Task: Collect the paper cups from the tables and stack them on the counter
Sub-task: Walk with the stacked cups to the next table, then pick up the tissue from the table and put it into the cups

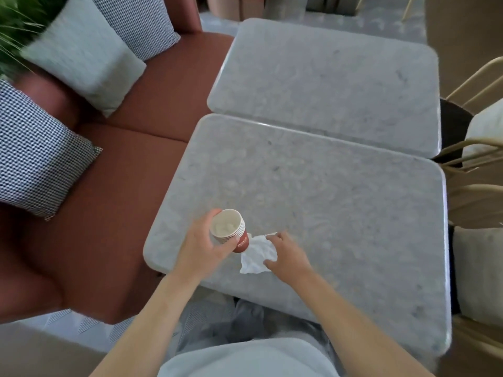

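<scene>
My left hand [200, 242] grips nested red paper cups [230, 231], white inside, rims layered; my right hand [285, 253] pinches a crumpled napkin [255, 257].

Grey marbled stone-look desk [313, 191], smooth, slight sheen along rounded edge. Second desk [326, 85] same finish. Paper cups [231, 231], stacked, red matt outside, white inside, ribbed rims. Crumpled white paper napkin [255, 257], creased, matt. Rust-brown sofa [114, 170], smooth matt upholstery. Cloth cushions: plain pale woven [81, 55], black-and-white houndstooth weave [35, 164]. Chair [473, 164] with thin beige frame, looks like metal.
</scene>
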